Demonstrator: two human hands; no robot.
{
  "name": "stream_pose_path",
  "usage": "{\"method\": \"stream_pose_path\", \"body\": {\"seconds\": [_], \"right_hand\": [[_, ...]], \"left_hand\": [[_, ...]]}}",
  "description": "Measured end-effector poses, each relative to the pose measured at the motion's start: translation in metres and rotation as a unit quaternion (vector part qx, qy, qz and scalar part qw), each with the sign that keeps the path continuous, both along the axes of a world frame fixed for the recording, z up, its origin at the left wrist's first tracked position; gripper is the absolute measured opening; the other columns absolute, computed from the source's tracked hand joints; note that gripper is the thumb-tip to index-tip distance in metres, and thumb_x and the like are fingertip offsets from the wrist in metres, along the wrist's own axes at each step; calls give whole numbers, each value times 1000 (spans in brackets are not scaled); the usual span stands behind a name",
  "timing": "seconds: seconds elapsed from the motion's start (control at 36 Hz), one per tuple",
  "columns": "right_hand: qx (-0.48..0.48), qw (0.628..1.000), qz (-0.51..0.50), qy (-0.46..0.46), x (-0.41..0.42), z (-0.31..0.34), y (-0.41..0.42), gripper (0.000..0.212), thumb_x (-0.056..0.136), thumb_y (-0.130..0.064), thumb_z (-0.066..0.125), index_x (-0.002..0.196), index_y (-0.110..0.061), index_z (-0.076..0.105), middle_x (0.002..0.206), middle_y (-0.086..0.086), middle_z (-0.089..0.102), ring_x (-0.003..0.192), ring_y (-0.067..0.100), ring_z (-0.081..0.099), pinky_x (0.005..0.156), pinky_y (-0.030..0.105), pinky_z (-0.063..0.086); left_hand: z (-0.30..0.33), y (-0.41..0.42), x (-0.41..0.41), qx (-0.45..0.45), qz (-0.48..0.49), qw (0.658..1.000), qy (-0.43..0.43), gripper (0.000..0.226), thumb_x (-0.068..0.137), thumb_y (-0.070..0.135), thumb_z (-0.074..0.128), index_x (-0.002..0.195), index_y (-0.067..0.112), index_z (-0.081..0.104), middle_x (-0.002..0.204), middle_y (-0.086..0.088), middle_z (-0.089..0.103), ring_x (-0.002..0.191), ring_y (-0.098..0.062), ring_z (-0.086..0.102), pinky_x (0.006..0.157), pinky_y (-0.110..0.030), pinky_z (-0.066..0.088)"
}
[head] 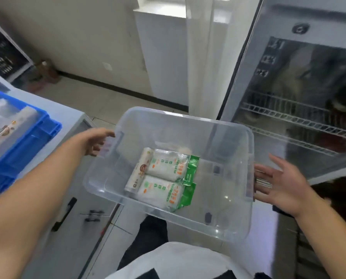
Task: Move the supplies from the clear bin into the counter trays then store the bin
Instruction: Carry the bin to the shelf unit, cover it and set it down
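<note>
I carry the clear bin in the air in front of my body. My left hand grips the handle on its left end, thumb on top and fingers curled beneath. My right hand is at the right end, palm showing and fingers straight, their tips under the rim. Inside lie two white-and-green packets side by side, with a long white roll pack against their left edge. A blue tray holding white packets stands on the counter at the left.
A glass-door fridge with wire shelves stands close on the right. The counter's cabinet front has a black handle. A white pillar and tiled floor lie ahead. A dark shelf unit is at the far left.
</note>
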State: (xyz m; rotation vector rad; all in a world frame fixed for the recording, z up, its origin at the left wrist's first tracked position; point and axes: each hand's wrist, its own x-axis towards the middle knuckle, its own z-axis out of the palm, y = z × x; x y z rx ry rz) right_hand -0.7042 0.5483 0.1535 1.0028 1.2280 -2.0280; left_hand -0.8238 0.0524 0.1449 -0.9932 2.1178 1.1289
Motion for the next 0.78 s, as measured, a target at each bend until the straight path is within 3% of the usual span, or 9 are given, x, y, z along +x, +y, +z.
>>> {"method": "stream_pose_path", "body": {"seconds": [0.11, 0.28, 0.44, 0.67, 0.78], "right_hand": [[-8, 999, -44, 6, -19, 7, -25, 57, 89, -52, 57, 122, -7, 66, 136, 14, 59, 124, 39, 57, 95, 58, 50], [-52, 993, -106, 16, -58, 27, -72, 58, 89, -53, 56, 122, -7, 68, 133, 14, 63, 119, 40, 61, 94, 63, 49], [-86, 984, -147, 42, -110, 42, -114, 58, 87, -51, 56, 125, -8, 66, 136, 15, 61, 125, 40, 57, 103, 66, 41], [-58, 989, -133, 18, -224, 27, -141, 57, 80, -49, 67, 119, -7, 70, 125, 15, 66, 110, 45, 65, 93, 68, 47], [-34, 993, -110, -13, -295, 14, -148, 54, 83, -49, 65, 120, -10, 68, 116, 14, 65, 108, 42, 64, 94, 66, 47]], "left_hand": [[8, -6, -81, 4, -55, 998, 17, 24, 86, 37, 63, 102, 19, 60, 96, -7, 62, 75, -23, 61, 69, -31, 46], [43, -18, -192, -5, -133, 991, 26, 16, 90, 35, 58, 92, 19, 56, 84, -6, 60, 67, -21, 54, 58, -30, 39], [57, -42, -289, -15, -172, 985, 22, 31, 93, 33, 55, 118, 16, 53, 92, -7, 61, 75, -21, 57, 62, -32, 40], [49, -55, -402, -32, -170, 985, 1, 43, 92, 34, 60, 127, 12, 48, 107, -18, 60, 73, -25, 56, 66, -35, 47], [39, -66, -447, -56, -140, 989, -11, 52, 93, 35, 59, 138, 13, 46, 107, -13, 57, 72, -21, 53, 66, -32, 45]]}}
